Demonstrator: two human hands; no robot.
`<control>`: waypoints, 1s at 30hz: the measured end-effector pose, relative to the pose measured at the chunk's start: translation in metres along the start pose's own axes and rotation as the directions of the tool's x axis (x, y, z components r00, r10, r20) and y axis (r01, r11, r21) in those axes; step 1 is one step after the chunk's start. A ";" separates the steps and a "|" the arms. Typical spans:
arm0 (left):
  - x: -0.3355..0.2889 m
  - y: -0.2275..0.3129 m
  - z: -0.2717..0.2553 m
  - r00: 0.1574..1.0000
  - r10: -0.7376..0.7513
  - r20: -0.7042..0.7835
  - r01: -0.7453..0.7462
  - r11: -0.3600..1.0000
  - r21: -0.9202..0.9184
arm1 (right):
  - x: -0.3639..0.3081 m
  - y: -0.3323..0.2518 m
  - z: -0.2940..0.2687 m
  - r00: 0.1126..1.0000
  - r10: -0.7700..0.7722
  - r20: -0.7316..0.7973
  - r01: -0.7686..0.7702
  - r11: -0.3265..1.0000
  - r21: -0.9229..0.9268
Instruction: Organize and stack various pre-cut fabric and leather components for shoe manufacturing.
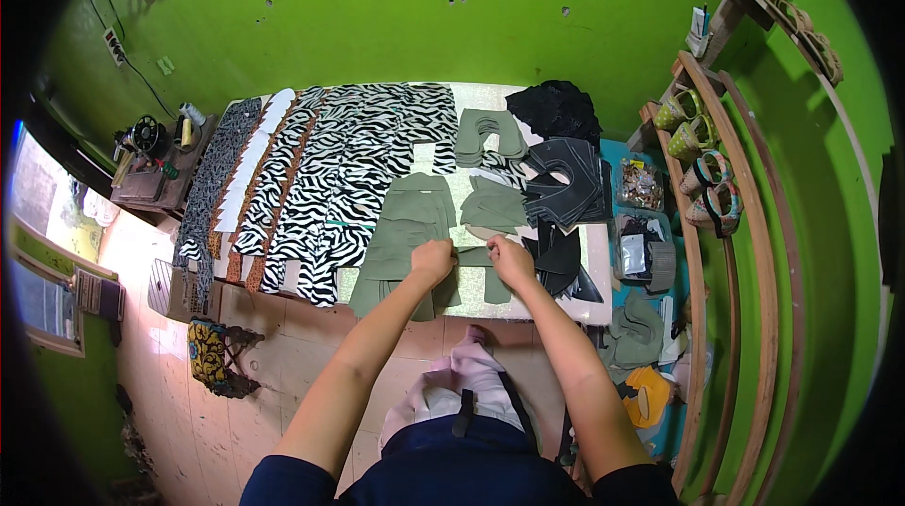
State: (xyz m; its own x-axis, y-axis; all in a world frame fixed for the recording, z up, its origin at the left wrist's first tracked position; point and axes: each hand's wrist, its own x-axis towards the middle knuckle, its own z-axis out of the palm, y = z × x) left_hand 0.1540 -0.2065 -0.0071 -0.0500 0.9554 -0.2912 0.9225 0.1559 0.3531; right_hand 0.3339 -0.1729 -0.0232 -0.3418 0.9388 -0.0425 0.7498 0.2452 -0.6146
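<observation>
Over the front edge of the table, my left hand (433, 261) and my right hand (510, 261) are both closed on one olive-green cut fabric piece (474, 256). It stretches between them, and one end hangs below my right hand. Beneath and beside my left hand, overlapping olive-green pieces (407, 223) are laid out in a spread. A smaller pile of green pieces (495, 203) lies just beyond my right hand. Farther back sits a stack of U-shaped green pieces (490, 134). Black cut pieces (556, 256) are to the right of my right hand. My fingertips are partly hidden.
Zebra-print pieces (377, 129) cover the table's left and middle. A black bundle (556, 108) and black curved pieces (567, 181) lie at the back right. Right of the table are teal bins (615, 153) and a wooden rack (754, 223) with shoes. A sewing machine (148, 136) stands left.
</observation>
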 end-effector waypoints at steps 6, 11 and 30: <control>0.005 0.004 0.004 1.000 -0.007 0.031 0.004 0.996 0.095 | 0.006 0.004 0.004 0.998 -0.047 0.036 0.050 0.995 -0.085; 0.006 0.007 0.012 0.995 0.035 -0.089 -0.016 0.977 0.210 | 0.003 0.000 0.003 0.946 -0.325 0.006 0.309 0.896 -0.318; 0.001 -0.008 -0.032 0.927 0.342 0.154 -0.306 0.927 -0.218 | 0.050 0.002 -0.045 0.733 -0.238 0.637 0.233 0.968 0.093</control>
State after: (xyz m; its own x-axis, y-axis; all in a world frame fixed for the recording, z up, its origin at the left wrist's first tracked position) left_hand 0.1346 -0.1984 0.0184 0.3282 0.9001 -0.2865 0.7872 -0.0929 0.6097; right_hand 0.3434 -0.1143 0.0090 -0.7899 0.4756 -0.3871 0.5934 0.4336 -0.6782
